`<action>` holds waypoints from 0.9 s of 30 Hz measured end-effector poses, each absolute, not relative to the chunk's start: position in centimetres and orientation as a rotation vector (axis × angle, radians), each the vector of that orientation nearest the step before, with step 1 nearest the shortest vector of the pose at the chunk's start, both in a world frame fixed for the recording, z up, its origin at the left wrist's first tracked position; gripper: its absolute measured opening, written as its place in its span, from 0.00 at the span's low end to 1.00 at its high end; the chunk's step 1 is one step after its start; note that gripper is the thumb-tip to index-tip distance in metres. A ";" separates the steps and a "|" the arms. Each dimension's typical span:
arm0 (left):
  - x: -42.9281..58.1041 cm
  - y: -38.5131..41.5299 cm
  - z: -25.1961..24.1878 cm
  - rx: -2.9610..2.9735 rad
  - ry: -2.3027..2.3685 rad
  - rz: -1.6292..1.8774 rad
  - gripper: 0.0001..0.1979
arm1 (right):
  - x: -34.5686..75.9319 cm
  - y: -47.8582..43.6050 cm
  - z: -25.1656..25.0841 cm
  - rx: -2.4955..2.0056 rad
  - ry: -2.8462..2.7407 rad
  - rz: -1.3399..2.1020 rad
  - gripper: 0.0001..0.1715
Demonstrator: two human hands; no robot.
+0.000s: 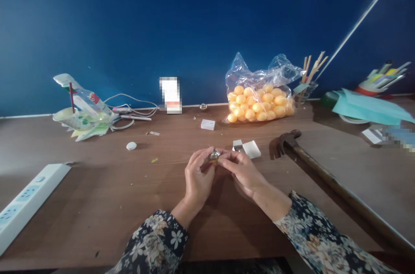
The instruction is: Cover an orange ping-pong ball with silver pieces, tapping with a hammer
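Lying at your far left on the brown tabletop (145, 222) was a white power strip (34, 202), and behind it a pale patterned cup (69, 119) with a dark red stick rising by it, next to a clear bottle (94, 99); their contents were too unclear to tell. A white disc (131, 146) lay nearer the middle. Your left hand (198, 174) was nearly closed, thumb and fingers pinching one side of a shiny metal piece (214, 154), raised just over the tabletop. By the wall sat a similar metal piece (203, 107), perhaps finished, perhaps untouched; below it a small white box (208, 125) looked shut, its inside hidden. Your right hand (243, 172) pinched the metal piece's other side, fingertips drawn together, so the handling seemed midway, with nothing yet set down from your grasp. Just beyond those fingers an open box (251, 149) had its flap out, its contents partly blocked. Further right, a clear plastic bag (282, 68) held many yellow balls (256, 105), a clear holder (303, 92) held wooden sticks, a hammer (324, 168) lay slantwise, and a pen holder (369, 88) was full of pens.
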State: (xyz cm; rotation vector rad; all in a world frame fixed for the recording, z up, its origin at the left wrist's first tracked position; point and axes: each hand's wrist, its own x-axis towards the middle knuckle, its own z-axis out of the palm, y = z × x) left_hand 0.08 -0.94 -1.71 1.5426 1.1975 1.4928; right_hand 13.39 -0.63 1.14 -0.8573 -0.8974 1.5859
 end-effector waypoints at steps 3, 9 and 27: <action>0.2 -1.0 -1.8 1.543 1.193 1.480 0.18 | 13.1 -0.6 0.9 -0.891 -0.832 1.555 0.12; 0.2 -0.9 -1.7 1.464 1.196 1.433 0.18 | 13.0 -0.7 0.8 -0.890 -0.716 1.562 0.19; 0.5 -0.8 -0.1 1.103 1.143 1.380 0.20 | 12.8 -0.5 0.7 -0.896 -0.666 1.608 0.18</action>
